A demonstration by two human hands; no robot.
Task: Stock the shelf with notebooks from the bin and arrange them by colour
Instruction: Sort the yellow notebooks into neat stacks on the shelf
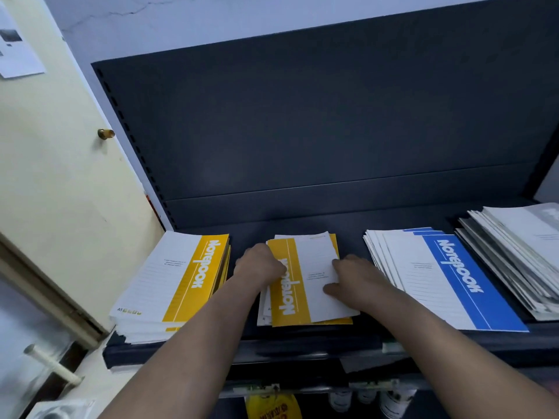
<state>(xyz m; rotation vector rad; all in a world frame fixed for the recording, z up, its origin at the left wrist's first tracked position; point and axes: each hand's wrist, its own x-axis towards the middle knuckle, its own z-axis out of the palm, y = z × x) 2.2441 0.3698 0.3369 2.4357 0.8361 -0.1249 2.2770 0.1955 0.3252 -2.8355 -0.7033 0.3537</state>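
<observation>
Your right hand [357, 276] lies flat on the middle yellow stack [305, 297]; left hand [261, 264] at its edge, grip unclear. Square the edges, staying off the blue stack [453, 282].

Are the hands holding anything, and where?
Both rest on the middle stack of yellow-and-white notebooks: left hand at its left edge, right hand pressing the white cover. No clear grip visible.

Bare shelf [348, 228] runs in a strip behind every stack up to the dark back panel [302, 131], with open air above. The left grip [260, 264] fills the gap between the left yellow notebook stack [181, 276] and the middle yellow notebook stack [290, 300], curled on its edge. A wider bare gap, partly taken by the right grip [354, 276], separates it from the blue notebook stack [447, 276], which butts against the grey stack [514, 252].
</observation>
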